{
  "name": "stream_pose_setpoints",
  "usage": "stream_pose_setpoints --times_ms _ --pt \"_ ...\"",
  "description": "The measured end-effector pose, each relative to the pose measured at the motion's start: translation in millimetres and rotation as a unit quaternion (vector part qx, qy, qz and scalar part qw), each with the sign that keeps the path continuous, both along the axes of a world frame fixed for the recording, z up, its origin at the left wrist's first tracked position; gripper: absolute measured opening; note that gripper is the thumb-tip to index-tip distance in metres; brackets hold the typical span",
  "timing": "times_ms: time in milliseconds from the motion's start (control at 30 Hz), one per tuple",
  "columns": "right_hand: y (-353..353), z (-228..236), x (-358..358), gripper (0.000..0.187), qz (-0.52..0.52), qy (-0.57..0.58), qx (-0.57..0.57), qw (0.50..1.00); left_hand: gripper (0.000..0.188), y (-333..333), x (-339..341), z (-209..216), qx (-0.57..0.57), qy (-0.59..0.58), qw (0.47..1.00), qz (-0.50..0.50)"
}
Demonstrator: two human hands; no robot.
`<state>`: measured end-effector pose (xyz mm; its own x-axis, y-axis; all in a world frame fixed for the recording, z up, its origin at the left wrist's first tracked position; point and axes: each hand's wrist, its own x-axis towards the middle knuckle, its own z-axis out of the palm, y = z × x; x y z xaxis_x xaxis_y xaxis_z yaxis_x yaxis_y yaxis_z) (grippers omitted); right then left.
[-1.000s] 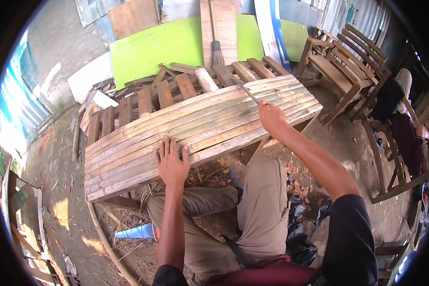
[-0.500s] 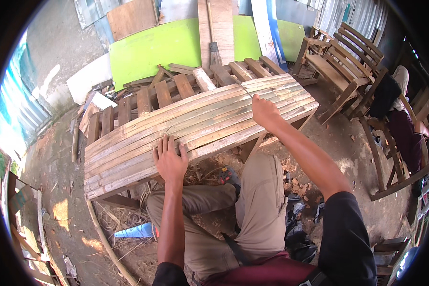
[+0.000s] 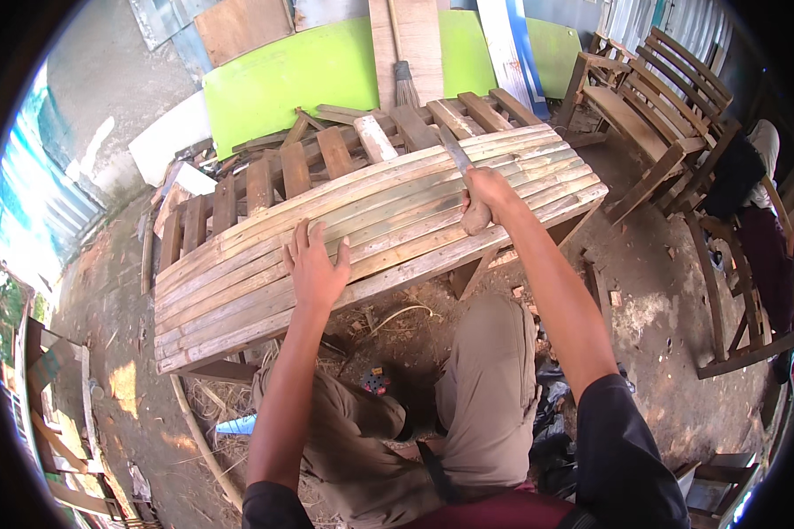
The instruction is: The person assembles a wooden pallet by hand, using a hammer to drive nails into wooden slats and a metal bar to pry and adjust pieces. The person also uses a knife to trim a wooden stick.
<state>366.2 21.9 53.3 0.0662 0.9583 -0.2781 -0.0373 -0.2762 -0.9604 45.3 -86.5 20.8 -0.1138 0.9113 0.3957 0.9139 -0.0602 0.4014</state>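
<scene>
Right hand (image 3: 492, 192), fingers wrapped closed around a rounded wooden handle (image 3: 476, 219), flat grey-bladed knife (image 3: 455, 153) angled over the long slatted wooden bench (image 3: 388, 231), left hand (image 3: 317, 271) empty, fingers loosely spread at its rough, weathered strips (image 3: 238, 295), smooth lime-green panel (image 3: 291, 78) beyond

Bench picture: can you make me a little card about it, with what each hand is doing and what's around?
Left hand: open, at the bench; touching or just above, I can't tell
Right hand: closed around a bladed tool
Tool blade: pointing away from the person
Bench top: long pale slats
Behind the bench top: brown slats, a broom with its bristles down, a green panel
Far right: a slatted seat
</scene>
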Motion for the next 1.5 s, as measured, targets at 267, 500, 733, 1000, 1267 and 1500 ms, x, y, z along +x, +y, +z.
stream_pose_setpoints --times_ms 267,500,733,1000,1267,1500 --pt "1.6 22.0 -0.6 0.028 -0.016 0.084 -0.107 0.991 0.059 220.8 42.9 -9.4 0.038 0.01 0.999 -0.024" --pt "-28.8 45.6 8.1 0.022 0.007 -0.226 0.025 0.974 0.066 243.9 136.8 2.2 -0.099 -0.109 0.988 -0.048" --pt "-50.3 69.9 -18.5 0.07 0.11 -0.493 0.006 0.863 0.059 252.5 154.7 6.0 -0.179 -0.225 0.958 0.024" --pt "-52.8 88.1 -55.3 0.079 0.146 -0.471 -0.095 0.865 0.041 246.1 162.7 8.9 -0.237 -0.35 0.902 -0.081" --pt "-53.4 105.2 -79.1 0.081 0.131 -0.453 -0.101 0.876 0.051 246.9 158.7 8.5 -0.243 -0.423 0.868 -0.1" --pt "-43.6 111.3 -80.6 0.085 0.117 -0.47 -0.155 0.861 0.053 244.1 157.3 -1.0 -0.293 -0.388 0.865 -0.126"
